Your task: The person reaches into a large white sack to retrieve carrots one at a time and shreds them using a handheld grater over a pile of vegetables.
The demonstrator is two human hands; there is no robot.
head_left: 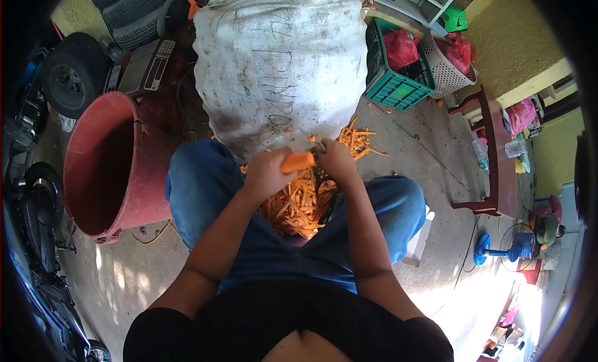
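Note:
A thick orange carrot [299, 162] is gripped in my left hand [266, 177], its blunt end pointing right. My right hand [338, 161] is closed just beside that end, with a small dark piece showing at its fingers; what it holds is too blurred to name. Beneath both hands, between my bent legs, lies a heap of orange carrot peelings [294, 207]. More peelings [360, 141] are scattered on the floor past my right hand. A large, full white woven sack [280, 69] with dark handwriting stands directly in front of my hands.
To the left, a big red tub [129, 169] lies tilted near my knee, with tyres [70, 75] behind it and a motorcycle [43, 256] beyond. At right are a green crate [398, 82], a white basket [447, 69], a wooden bench [489, 156] and a blue fan [498, 250].

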